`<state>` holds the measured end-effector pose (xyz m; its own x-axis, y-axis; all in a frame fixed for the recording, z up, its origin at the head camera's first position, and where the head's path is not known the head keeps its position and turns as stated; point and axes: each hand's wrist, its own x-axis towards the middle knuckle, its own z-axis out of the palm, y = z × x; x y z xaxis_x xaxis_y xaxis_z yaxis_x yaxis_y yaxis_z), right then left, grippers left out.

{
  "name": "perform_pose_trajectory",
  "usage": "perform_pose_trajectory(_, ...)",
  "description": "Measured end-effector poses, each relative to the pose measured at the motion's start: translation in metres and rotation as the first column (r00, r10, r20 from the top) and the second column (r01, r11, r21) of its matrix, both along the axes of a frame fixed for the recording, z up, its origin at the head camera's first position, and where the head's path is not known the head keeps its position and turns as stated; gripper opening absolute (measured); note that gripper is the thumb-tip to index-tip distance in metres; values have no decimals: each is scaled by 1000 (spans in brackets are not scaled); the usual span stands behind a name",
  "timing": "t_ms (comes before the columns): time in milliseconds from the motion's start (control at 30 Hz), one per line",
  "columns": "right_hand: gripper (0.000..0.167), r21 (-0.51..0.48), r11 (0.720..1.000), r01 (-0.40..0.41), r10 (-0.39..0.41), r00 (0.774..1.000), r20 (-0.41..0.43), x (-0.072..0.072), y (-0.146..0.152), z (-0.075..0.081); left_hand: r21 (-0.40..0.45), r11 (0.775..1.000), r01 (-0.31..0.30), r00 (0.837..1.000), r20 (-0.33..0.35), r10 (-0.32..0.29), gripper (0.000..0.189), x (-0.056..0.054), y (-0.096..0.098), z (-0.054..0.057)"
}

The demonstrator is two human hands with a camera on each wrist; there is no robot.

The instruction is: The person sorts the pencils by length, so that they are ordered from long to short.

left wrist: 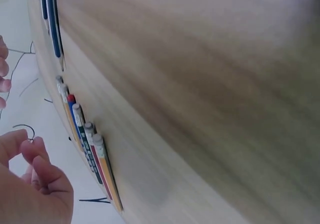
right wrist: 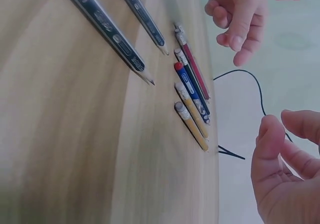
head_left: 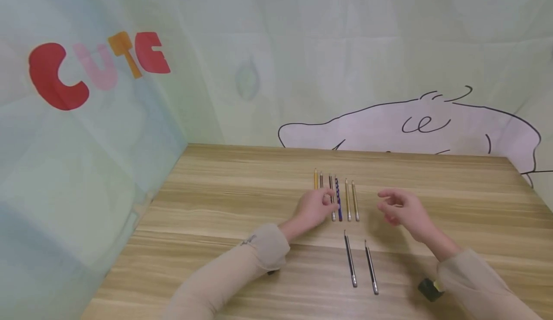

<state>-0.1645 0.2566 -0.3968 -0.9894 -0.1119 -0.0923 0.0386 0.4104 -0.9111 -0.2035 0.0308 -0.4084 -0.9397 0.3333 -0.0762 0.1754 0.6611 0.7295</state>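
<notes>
My left hand (head_left: 316, 207) hovers over the left end of a row of pencils, its fingers loosely bent and nothing between them. It hides the lower parts of a yellow pencil (head_left: 316, 178) and a dark red one (right wrist: 195, 69). Beside it in the row lie a dark pencil (head_left: 332, 210), a blue pencil (head_left: 339, 212) with a red end, and two more yellow pencils (head_left: 348, 200). Right of the row, my right hand (head_left: 403, 212) is held above the table with relaxed fingers and an empty grasp. Two dark pencils (head_left: 350, 260) (head_left: 371, 268) lie nearer to me, erasers toward me.
The wooden table (head_left: 207, 224) meets a pale printed cloth (head_left: 242, 37) at its back and left. A small black object (head_left: 430, 290) is by my right sleeve, and another dark bit (head_left: 271, 272) shows under the left sleeve.
</notes>
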Motion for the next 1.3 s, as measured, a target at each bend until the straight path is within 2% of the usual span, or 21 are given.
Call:
perform_pose_trajectory(167, 41, 0, 1000, -13, 13, 999, 35, 8, 2, -3, -23, 998, 53, 999, 4, -53, 40, 12, -2, -2)
perform_pose_trajectory(367, 43, 18, 998, -52, 51, 996, 78, 18, 1, -5, -53, 993, 103, 995, 18, -102, 30, 24, 0, -10)
perform_pose_trajectory(567, 45, 22, 997, -80, 77, 991, 107, 27, -2, -11, -72, 987, 146, 989, 15, -146, 28, 35, 3, -14)
perform_pose_trajectory(867, 45, 4, 995, -103, 102, 988, 119, 37, -7, -22, -103, 980, 173, 985, 42, -169, 25, 51, 8, -24)
perform_pose_trajectory(1100, 45, 29, 992, -120, 115, 983, 140, 43, -11, -31, -102, 980, 171, 984, 73, -164, 33, 59, 8, -22)
perform_pose_trajectory(1300, 42, 63, 990, -123, 114, 984, 134, 48, -18, -36, -210, 968, 135, 991, 43, -129, 43, 62, 13, -23)
